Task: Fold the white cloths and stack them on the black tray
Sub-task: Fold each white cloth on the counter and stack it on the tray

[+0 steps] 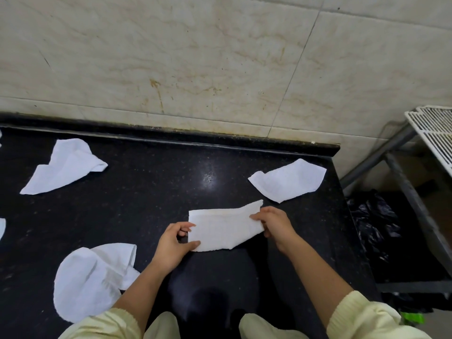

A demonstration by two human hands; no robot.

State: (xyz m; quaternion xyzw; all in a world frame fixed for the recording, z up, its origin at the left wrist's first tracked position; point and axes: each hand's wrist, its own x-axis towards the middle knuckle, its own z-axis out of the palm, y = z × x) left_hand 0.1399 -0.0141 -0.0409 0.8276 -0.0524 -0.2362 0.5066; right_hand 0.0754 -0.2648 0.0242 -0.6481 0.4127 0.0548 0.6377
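A folded white cloth (223, 227) lies on the black countertop (151, 196) in front of me. My left hand (175, 244) pinches its left edge between thumb and fingers. My right hand (274, 223) grips its right edge near the upper corner. Three more white cloths lie loose on the counter: one far left (66, 166), one near left (93, 277) and one at the right (288, 181). No black tray is in view.
A tiled wall (220, 57) rises behind the counter. The counter ends at the right (342, 192), with a black bag (374, 223) on the floor beyond and a metal rack with a white grid (433, 133). Slivers of white cloth (2, 227) show at the left edge.
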